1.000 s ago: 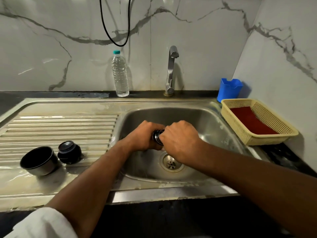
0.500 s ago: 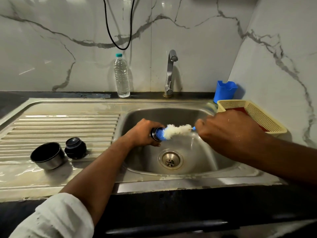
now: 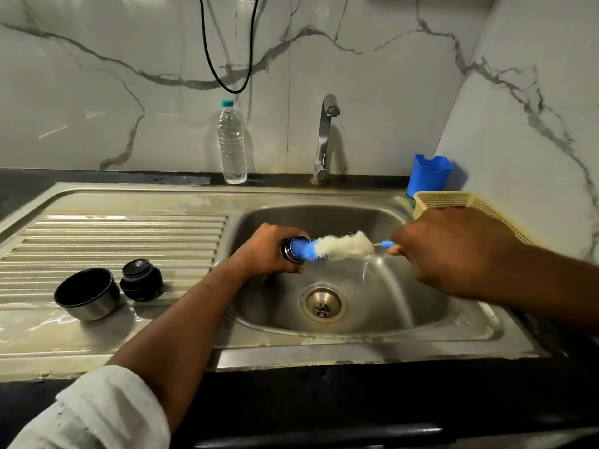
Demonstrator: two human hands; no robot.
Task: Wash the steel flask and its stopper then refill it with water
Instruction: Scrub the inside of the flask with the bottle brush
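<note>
While my left hand (image 3: 269,251) grips the flask (image 3: 293,251) mid-frame and my right hand (image 3: 453,251) holds the bottle brush (image 3: 343,246), scrubbing seems underway; the stopper (image 3: 141,279), rinsing and refilling apparently remain.

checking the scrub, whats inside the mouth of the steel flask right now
The blue tip of the bottle brush sits inside the steel flask, its white fluffy bristles outside. The left hand covers the flask body, so depth and contents stay hidden.
</note>
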